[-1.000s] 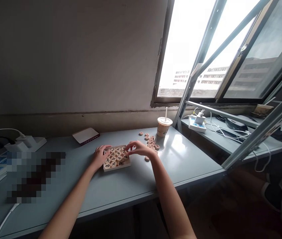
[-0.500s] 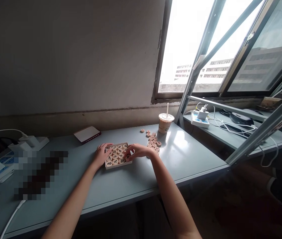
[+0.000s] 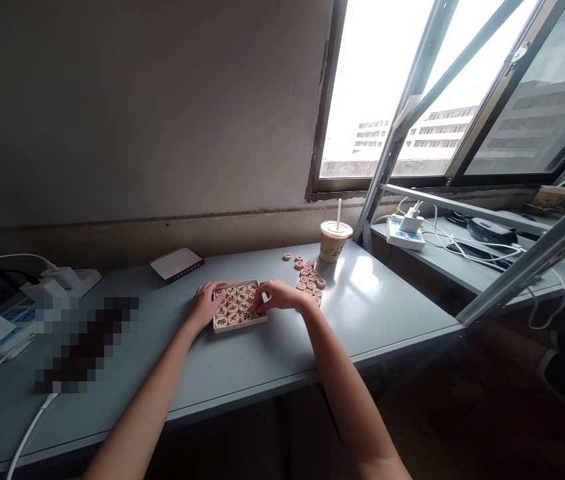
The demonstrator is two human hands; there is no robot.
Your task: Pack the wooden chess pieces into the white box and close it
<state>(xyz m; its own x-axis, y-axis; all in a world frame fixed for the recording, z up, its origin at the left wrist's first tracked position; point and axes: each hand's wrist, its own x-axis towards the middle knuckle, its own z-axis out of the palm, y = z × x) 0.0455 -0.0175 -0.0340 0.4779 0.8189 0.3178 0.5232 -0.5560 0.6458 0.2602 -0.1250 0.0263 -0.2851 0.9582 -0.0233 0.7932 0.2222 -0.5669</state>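
A shallow white box (image 3: 240,326) holds rows of round wooden Chinese chess pieces (image 3: 232,308) with black characters facing up. My left hand (image 3: 206,305) grips the box's left side, its thumb by the pieces and its fingers along the far left corner. At the right side, my right hand (image 3: 275,295) is closed in a pinch, fingertips down on a piece in the right column; the fingers partly cover that piece. Beyond my right wrist lie loose Chinese chess pieces (image 3: 308,279) with reddish characters, some hidden behind the wrist.
A box lid (image 3: 176,264) lies near the wall. A drink cup with a straw (image 3: 334,241) stands behind the loose pieces. Power strips (image 3: 2,327) with white cables are at the left, another power strip (image 3: 406,231) on the neighbouring desk. A metal post (image 3: 382,160) rises at the right.
The fingers of my right hand have drawn closer together over the right column of the box. My left hand stays on the box. The whole view has shifted slightly.
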